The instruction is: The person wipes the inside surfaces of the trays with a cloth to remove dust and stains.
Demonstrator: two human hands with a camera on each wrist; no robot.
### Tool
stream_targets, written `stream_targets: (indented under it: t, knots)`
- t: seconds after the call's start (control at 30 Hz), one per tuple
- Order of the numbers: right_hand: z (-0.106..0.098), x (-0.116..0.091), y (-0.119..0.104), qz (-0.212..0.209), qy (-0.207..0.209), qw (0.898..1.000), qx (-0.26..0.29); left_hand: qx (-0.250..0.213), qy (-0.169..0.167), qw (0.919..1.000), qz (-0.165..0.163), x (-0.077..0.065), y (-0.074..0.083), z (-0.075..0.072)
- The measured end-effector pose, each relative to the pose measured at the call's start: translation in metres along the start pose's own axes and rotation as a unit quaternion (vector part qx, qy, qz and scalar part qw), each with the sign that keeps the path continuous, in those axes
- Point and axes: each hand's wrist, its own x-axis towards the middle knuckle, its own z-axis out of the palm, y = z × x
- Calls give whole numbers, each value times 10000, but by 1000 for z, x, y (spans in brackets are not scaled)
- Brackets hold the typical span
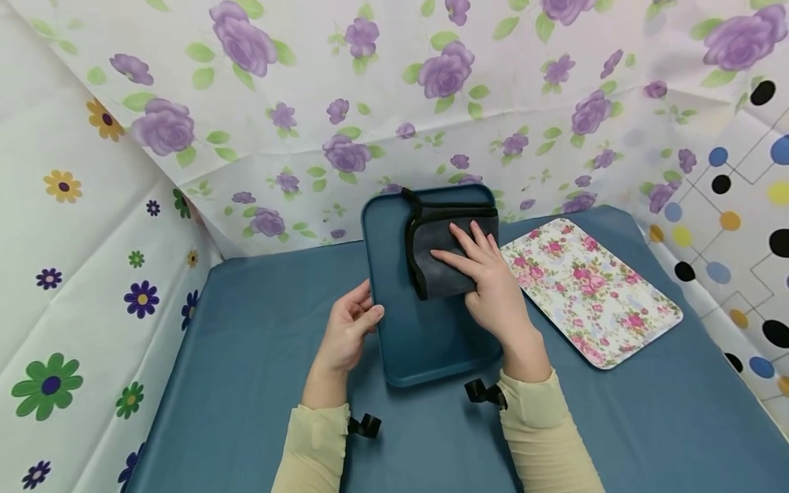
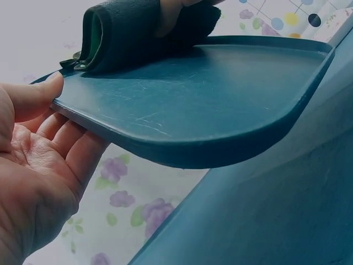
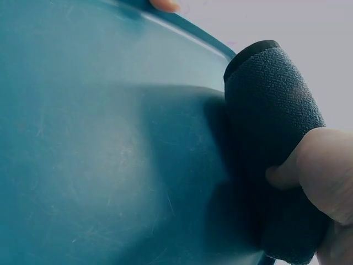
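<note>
A rectangular blue tray [image 1: 431, 342] with a low raised rim is tilted up above the table. My left hand [image 1: 348, 329] grips its left edge; in the left wrist view the thumb lies on the rim and the fingers are underneath. Against the tray's upper right part is a folded dark grey cloth [image 1: 439, 246] with black edging and a small loop. My right hand [image 1: 496, 287] holds this cloth on the tray, fingers spread over it. The thumb presses into the cloth's side in the right wrist view. Fine scratches mark the tray's surface [image 2: 165, 118].
A white board with pink flowers [image 1: 592, 287] lies flat on the blue-covered table [image 1: 265, 370], right of the tray. Behind hangs a sheet with purple flowers [image 1: 345, 154]. Patterned sheets also line the left and right sides. Black camera mounts [image 1: 368, 426] sit at both wrists.
</note>
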Motion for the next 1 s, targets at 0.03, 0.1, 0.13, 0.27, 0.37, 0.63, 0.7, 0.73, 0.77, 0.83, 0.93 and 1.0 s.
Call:
stream_targets:
  t: [0.03, 0.1, 0.13, 0.27, 0.37, 0.63, 0.7, 0.73, 0.77, 0.83, 0.93, 1.0]
  knots:
    - [-1, 1, 0, 13, 3, 10000, 7, 9, 20, 10000, -3, 0, 0, 0]
    - [-1, 2, 0, 45, 5, 10000, 12, 41, 21, 10000, -15, 1, 1, 0]
    - [-2, 2, 0, 64, 2, 10000, 15, 42, 12, 10000, -20, 2, 2, 0]
    - [-1, 1, 0, 119, 26, 9999, 23, 51, -45, 10000, -1, 3, 3, 0]
    - [0, 2, 0, 81, 33, 10000, 13, 37, -58, 10000, 30, 4, 3, 1]
    - [4, 2, -4, -5, 76, 9999, 68, -59, 6, 10000, -11, 2, 3, 2]
    - [5, 2, -5, -10, 51, 10000, 85, -70, 14, 10000, -42, 2, 3, 2]
    - [6, 3, -6, -15, 26, 10000, 93, -80, 21, 10000, -47, 2, 2, 2]
    - [7, 3, -6, -20, -2, 10000, 95, -83, 28, 10000, -46, 2, 2, 2]
    - [9, 3, -8, -28, -64, 9999, 92, -76, 46, 10000, -34, 1, 2, 2]
    - [12, 3, -10, -34, -154, 9999, 66, -71, 65, 9999, -33, 1, 2, 2]
    - [14, 3, -11, -38, -212, 9998, 53, -70, 72, 9999, -38, 1, 2, 2]
